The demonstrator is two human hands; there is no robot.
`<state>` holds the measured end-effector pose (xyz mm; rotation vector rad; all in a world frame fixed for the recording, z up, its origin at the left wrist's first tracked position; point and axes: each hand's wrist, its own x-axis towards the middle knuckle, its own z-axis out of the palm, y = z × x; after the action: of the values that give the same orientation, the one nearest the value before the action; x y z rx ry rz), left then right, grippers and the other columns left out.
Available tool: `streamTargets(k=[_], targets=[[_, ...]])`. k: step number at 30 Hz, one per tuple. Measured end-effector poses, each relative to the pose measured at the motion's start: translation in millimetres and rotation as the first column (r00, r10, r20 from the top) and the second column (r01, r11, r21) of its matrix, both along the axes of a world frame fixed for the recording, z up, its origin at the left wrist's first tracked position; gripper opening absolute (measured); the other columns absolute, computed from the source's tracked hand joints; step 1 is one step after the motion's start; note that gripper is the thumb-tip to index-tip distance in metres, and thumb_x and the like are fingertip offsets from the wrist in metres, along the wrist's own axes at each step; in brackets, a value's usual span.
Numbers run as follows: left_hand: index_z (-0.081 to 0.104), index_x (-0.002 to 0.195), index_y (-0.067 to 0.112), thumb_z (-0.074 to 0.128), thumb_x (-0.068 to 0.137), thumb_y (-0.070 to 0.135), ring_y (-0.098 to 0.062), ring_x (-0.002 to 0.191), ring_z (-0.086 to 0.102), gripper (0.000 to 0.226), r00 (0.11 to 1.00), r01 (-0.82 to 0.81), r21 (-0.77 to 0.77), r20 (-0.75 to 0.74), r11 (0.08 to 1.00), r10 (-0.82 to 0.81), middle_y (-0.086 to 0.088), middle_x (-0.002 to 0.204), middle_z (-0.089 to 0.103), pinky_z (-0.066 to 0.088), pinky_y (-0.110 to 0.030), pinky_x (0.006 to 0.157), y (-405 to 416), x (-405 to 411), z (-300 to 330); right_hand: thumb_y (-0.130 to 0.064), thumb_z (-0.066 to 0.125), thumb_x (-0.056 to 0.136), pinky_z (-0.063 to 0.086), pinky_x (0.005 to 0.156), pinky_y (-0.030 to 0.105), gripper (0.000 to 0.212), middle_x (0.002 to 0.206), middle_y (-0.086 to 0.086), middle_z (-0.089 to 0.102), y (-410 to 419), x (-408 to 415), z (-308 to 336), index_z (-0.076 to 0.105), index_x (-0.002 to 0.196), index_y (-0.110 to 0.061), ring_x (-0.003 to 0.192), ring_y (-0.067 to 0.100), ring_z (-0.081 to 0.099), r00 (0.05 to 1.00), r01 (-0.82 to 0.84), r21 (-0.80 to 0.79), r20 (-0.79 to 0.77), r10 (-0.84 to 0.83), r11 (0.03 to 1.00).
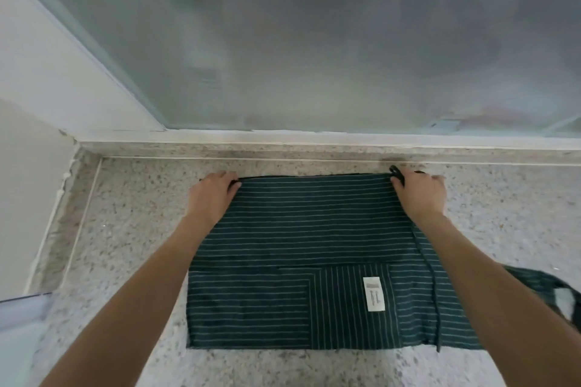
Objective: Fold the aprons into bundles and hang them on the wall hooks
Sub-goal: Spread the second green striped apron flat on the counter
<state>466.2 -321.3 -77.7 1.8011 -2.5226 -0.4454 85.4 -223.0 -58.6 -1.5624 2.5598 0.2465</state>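
A single head-worn camera looks forward and steeply down, close over the speckled surface (132, 229). Beyond the surface, it faces a frosted window (314, 50).

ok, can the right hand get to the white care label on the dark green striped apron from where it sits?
Probably yes. The right hand grips the far right corner of the dark green striped apron; the white care label lies exposed nearer the person, nothing covering it. It would have to let go of the corner first.

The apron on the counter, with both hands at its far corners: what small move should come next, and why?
Probably draw the far edge back toward the near edge, folding it in half. The apron lies flat on the counter, the left hand and right hand hold its far corners, and it is no bundle yet.
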Motion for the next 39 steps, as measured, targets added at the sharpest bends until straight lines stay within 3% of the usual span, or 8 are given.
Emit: streamTargets(k=[4, 10, 13, 17, 24, 29, 33, 39], targets=[[0.058, 0.109, 0.015, 0.050, 0.094, 0.033, -0.028, 0.099, 0.054, 0.025, 0.997, -0.057, -0.032, 0.052, 0.998, 0.059, -0.008, 0.107, 0.060, 0.046, -0.037, 0.066, 2.3, -4.3, -5.7, -0.037, 0.044, 0.096, 0.032, 0.083, 0.036, 0.026, 0.083, 0.008, 0.068, -1.0, 4.1, -9.8, 0.053, 0.105, -0.015, 0.076, 0.026, 0.061, 0.996, -0.022, 0.007, -0.084, 0.023, 1.000], [0.060, 0.106, 0.012, 0.057, 0.090, 0.024, -0.027, 0.102, 0.052, 0.020, 0.989, 0.028, -0.224, -0.133, 0.974, -0.059, -0.008, 0.111, 0.058, 0.054, -0.037, 0.063, 39.9, -39.7, -1.9, -0.025, 0.060, 0.088, 0.042, 0.083, 0.047, 0.032, 0.107, 0.018, 0.058, 32.8, 15.3, -13.4, 0.052, 0.112, -0.006, 0.098, 0.036, 0.051, 0.997, 0.044, -0.426, 0.073, -0.015, 0.904], [0.055, 0.120, 0.016, 0.054, 0.091, 0.037, -0.022, 0.113, 0.050, 0.036, 0.946, 0.222, -0.089, -0.220, 0.971, -0.237, -0.003, 0.121, 0.056, 0.052, -0.039, 0.085, 84.7, -85.7, 6.6, -0.020, 0.063, 0.086, 0.043, 0.083, 0.045, 0.028, 0.109, 0.015, 0.057, 81.8, 33.5, -9.0, 0.055, 0.109, -0.007, 0.101, 0.034, 0.050, 0.988, 0.109, -0.553, 0.155, -0.026, 0.826], [0.011, 0.149, 0.022, 0.042, 0.083, 0.069, -0.020, 0.143, 0.009, 0.086, 0.886, 0.462, 0.247, -0.087, 0.852, -0.455, -0.001, 0.156, 0.011, 0.010, -0.046, 0.116, 153.4, -138.7, 6.9, -0.021, 0.070, 0.081, 0.040, 0.094, 0.052, 0.036, 0.127, 0.018, 0.052, 168.9, 54.6, -19.7, 0.059, 0.114, -0.010, 0.118, 0.039, 0.045, 0.992, 0.104, -0.346, 0.099, -0.074, 0.932], [-0.015, 0.146, 0.034, 0.053, 0.063, 0.083, -0.018, 0.139, -0.028, 0.118, 0.829, 0.479, 0.390, 0.095, 0.787, -0.552, 0.004, 0.152, -0.029, -0.012, -0.066, 0.105, 188.5, -129.3, -3.9, -0.035, 0.057, 0.090, 0.025, 0.109, 0.053, 0.052, 0.153, 0.010, 0.026, 261.1, 54.0, -18.6, 0.041, 0.139, -0.024, 0.140, 0.035, 0.019, 0.942, 0.152, 0.031, 0.298, -0.155, 0.988], [-0.010, 0.147, 0.034, 0.069, 0.061, 0.070, -0.019, 0.140, -0.025, 0.123, 0.835, 0.397, 0.450, 0.185, 0.800, -0.519, 0.006, 0.153, -0.027, -0.007, -0.066, 0.106, 202.4, -96.8, 8.6, -0.029, 0.054, 0.093, 0.044, 0.096, 0.041, 0.037, 0.139, 0.003, 0.045, 297.9, 61.0, 0.2, 0.052, 0.129, -0.020, 0.121, 0.026, 0.046, 0.861, 0.056, -0.142, 0.507, 0.024, 0.988], [0.010, 0.148, 0.022, 0.066, 0.075, 0.055, -0.021, 0.144, -0.005, 0.098, 0.906, 0.330, 0.360, 0.140, 0.873, -0.400, -0.003, 0.157, -0.001, 0.004, -0.058, 0.112, 228.8, -97.8, 14.5, -0.013, 0.062, 0.085, 0.045, 0.089, 0.044, 0.034, 0.123, 0.012, 0.058, 319.1, 23.1, 6.1, 0.059, 0.119, -0.009, 0.107, 0.034, 0.054, 0.956, 0.169, -0.356, 0.288, -0.065, 0.919], [0.037, 0.130, 0.018, 0.055, 0.087, 0.052, -0.017, 0.095, 0.056, 0.057, 0.965, 0.236, 0.286, -0.179, 0.929, -0.191, 0.003, 0.107, 0.059, 0.049, -0.032, 0.077, 275.4, -182.3, 26.4, -0.033, 0.063, 0.087, 0.038, 0.092, 0.049, 0.043, 0.119, 0.015, 0.059, 331.2, -56.5, 1.4, 0.054, 0.123, -0.012, 0.112, 0.038, 0.049, 0.937, 0.293, -0.105, 0.231, -0.263, 0.950]])
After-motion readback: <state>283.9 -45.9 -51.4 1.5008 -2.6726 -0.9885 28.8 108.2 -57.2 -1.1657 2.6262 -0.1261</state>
